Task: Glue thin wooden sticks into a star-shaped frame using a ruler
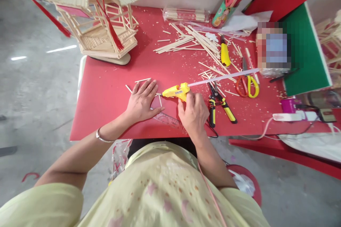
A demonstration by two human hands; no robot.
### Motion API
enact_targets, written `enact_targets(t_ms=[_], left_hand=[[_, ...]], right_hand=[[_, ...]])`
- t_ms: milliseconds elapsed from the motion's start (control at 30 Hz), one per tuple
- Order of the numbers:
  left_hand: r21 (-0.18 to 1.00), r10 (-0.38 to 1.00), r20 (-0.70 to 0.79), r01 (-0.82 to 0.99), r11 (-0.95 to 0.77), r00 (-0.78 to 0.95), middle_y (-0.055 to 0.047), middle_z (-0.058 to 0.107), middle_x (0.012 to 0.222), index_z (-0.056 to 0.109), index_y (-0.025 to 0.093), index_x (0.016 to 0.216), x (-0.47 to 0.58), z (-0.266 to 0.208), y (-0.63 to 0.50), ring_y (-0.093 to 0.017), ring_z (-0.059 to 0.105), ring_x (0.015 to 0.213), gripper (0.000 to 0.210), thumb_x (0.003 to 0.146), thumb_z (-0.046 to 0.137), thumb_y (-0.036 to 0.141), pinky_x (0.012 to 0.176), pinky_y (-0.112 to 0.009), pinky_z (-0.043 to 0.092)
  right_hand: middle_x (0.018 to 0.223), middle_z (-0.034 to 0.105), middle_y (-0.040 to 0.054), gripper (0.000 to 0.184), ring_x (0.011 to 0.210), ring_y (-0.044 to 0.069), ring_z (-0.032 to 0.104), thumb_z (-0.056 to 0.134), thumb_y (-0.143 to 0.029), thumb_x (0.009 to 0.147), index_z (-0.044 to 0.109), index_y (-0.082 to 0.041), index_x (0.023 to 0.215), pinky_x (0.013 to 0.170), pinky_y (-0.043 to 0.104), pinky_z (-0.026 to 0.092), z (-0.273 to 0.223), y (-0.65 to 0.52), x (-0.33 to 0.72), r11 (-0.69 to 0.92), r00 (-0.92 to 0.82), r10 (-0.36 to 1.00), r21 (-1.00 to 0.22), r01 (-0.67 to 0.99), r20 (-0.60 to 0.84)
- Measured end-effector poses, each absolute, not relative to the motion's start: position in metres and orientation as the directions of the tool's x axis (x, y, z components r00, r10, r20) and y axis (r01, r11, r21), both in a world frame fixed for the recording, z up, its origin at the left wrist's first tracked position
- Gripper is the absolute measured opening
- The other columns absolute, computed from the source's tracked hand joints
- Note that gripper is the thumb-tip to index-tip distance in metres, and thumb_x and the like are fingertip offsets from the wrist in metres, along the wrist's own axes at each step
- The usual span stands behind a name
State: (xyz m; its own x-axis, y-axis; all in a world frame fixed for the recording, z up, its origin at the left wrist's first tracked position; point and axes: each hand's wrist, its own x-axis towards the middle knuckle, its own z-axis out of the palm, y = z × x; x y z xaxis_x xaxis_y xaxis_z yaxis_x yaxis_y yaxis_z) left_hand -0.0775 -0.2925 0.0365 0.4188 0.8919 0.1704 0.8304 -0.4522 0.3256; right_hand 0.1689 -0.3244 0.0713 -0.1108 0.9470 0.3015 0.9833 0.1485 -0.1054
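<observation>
My right hand (194,115) is wrapped round a yellow hot glue gun (176,92), with a long clear glue stick (223,77) running out of its back. Its nozzle points left, at the joint of some thin wooden sticks (160,100). Flat on the red table, my left hand (144,101) spreads its fingers over the sticks and hides part of them. Stick ends (142,79) show beyond the fingertips. Partly under the left thumb lies a clear ruler (167,118).
A stick-built pavilion model (106,39) with red tassels stands at the back left. Loose sticks (197,40), a yellow-handled cutter (225,55), scissors (247,81) and pliers-like cutters (220,104) lie to the right. A power strip (289,117) sits near the right front edge.
</observation>
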Motion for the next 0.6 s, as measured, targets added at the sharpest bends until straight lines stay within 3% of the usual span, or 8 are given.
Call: enact_targets(t_ms=[600], left_hand=[[0.326,0.894,0.169,0.832,-0.448,0.415,-0.014,0.042,0.175,0.044,0.023,0.167,-0.0771,0.0388,-0.2929,-0.039,0.034,0.165,0.094,0.094,0.059,0.079,0.137,-0.062,0.017]], right_hand=[[0.106,0.065,0.0128,0.042,0.097,0.027,0.064,0.049,-0.035,0.109,0.062,-0.015,0.143,0.074,0.034,0.046,0.0717,-0.3204,0.1626,0.153,-0.106,0.928,-0.107,0.982,0.357]])
